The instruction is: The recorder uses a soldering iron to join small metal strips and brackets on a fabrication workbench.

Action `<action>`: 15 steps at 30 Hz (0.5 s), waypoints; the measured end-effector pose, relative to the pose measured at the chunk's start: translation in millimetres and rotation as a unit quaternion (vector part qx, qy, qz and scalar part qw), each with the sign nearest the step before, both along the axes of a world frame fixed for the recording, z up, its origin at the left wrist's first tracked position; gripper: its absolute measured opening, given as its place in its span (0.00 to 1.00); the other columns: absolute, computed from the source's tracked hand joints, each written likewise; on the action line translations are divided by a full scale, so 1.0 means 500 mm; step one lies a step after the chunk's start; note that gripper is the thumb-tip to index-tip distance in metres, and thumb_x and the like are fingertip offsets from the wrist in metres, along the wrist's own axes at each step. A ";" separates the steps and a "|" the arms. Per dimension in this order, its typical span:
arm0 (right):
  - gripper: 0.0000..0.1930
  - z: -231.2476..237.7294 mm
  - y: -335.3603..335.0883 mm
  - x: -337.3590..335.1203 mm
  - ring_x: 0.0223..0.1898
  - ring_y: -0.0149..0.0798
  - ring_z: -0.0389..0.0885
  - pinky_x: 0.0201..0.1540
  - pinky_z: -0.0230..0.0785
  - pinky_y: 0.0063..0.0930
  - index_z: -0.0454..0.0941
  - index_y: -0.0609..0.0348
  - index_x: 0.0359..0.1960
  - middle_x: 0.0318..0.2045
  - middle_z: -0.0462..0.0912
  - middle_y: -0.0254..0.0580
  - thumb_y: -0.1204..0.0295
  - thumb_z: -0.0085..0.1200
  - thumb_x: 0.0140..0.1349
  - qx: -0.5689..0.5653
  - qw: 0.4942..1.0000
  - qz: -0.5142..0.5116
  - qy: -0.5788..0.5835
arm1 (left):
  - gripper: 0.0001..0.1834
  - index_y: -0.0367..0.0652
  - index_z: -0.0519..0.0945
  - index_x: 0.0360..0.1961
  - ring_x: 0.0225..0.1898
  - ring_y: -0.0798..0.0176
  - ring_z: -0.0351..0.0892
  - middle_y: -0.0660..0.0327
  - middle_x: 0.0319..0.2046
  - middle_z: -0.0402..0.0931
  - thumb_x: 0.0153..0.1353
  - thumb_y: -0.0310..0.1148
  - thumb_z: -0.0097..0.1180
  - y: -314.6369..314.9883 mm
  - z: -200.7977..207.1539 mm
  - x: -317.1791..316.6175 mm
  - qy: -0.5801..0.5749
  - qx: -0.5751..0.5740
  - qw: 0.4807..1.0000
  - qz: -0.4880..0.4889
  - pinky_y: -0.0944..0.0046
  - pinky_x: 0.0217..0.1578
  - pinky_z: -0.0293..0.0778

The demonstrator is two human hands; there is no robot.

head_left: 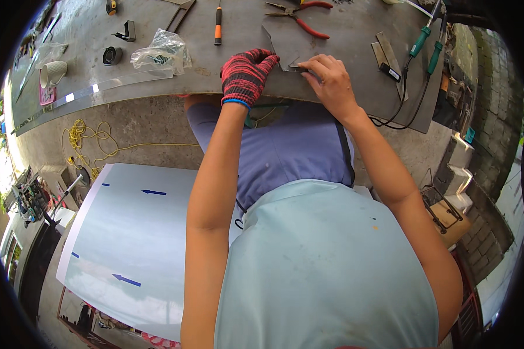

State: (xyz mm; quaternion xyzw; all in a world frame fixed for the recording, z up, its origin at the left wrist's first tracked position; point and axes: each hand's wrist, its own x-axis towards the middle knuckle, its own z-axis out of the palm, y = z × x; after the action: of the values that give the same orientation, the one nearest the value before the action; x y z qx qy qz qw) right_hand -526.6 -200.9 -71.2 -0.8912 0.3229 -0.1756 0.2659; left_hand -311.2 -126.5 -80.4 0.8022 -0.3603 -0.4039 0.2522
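Note:
My left hand [249, 74], in a red and black knit glove with a blue cuff, rests near the front edge of the grey metal tabletop [209, 87]. Its fingers are closed on a thin, pointed grey metal strip [268, 38] that sticks out past the fingertips. Just to the right, my bare right hand [334, 84] pinches a small flat dark metal piece [295, 68] between thumb and fingers. The ends of the two pieces lie close together; whether they join is hidden by the glove.
Beyond my hands lie red-handled pliers [311, 28] and an orange-black screwdriver [218, 32]. Leftward are a clear plastic bag [166, 51], a black tape roll [112, 56] and a white mug [53, 73]. Green-handled tools with cables [420, 41] and metal bars [388, 52] lie right.

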 end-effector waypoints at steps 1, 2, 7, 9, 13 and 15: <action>0.10 -0.002 0.001 0.000 0.44 0.42 0.81 0.50 0.68 0.37 0.85 0.52 0.43 0.39 0.83 0.33 0.75 0.67 0.60 0.004 1.000 0.001 0.003 | 0.20 0.52 0.91 0.47 0.43 0.53 0.89 0.58 0.39 0.90 0.64 0.53 0.64 -0.001 0.000 0.000 0.004 0.010 1.000 -0.010 0.55 0.52 0.78; 0.10 -0.004 0.001 0.001 0.43 0.42 0.81 0.50 0.68 0.37 0.86 0.53 0.43 0.38 0.83 0.34 0.75 0.66 0.60 0.011 1.000 -0.002 -0.004 | 0.20 0.52 0.91 0.47 0.43 0.53 0.89 0.58 0.39 0.90 0.64 0.53 0.64 -0.002 0.000 0.000 0.007 0.014 1.000 -0.009 0.55 0.52 0.78; 0.10 -0.007 0.000 -0.001 0.43 0.43 0.82 0.51 0.69 0.37 0.86 0.53 0.43 0.38 0.84 0.35 0.76 0.66 0.60 -0.009 1.000 0.006 -0.019 | 0.17 0.50 0.92 0.46 0.41 0.59 0.89 0.55 0.41 0.90 0.62 0.48 0.69 0.000 0.006 -0.004 0.005 -0.003 1.000 -0.012 0.59 0.48 0.80; 0.10 -0.006 -0.001 -0.001 0.43 0.44 0.82 0.52 0.69 0.37 0.86 0.54 0.43 0.38 0.84 0.36 0.76 0.66 0.60 -0.019 1.000 0.011 -0.018 | 0.17 0.50 0.92 0.46 0.41 0.58 0.89 0.54 0.40 0.90 0.63 0.48 0.69 -0.001 0.013 -0.003 0.007 0.006 1.000 -0.012 0.58 0.48 0.80; 0.10 -0.009 -0.007 -0.003 0.44 0.44 0.83 0.54 0.69 0.37 0.86 0.54 0.43 0.38 0.85 0.36 0.75 0.67 0.60 -0.021 0.999 0.023 -0.016 | 0.17 0.50 0.92 0.46 0.41 0.57 0.89 0.54 0.40 0.90 0.63 0.48 0.68 -0.004 0.015 0.000 0.009 0.014 1.000 -0.018 0.57 0.48 0.80; 0.10 -0.010 -0.008 -0.003 0.44 0.44 0.83 0.55 0.69 0.38 0.86 0.53 0.43 0.38 0.85 0.36 0.75 0.67 0.59 -0.031 0.999 0.028 -0.015 | 0.18 0.50 0.92 0.47 0.41 0.56 0.89 0.54 0.40 0.90 0.63 0.49 0.68 -0.004 0.010 0.005 0.015 0.009 1.000 -0.023 0.57 0.49 0.80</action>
State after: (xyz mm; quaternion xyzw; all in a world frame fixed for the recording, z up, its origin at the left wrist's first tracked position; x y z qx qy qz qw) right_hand -528.1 -204.8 -76.1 -0.9051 0.2880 -0.1909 0.2477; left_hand -308.8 -128.3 -75.4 0.7900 -0.3711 -0.4248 0.2405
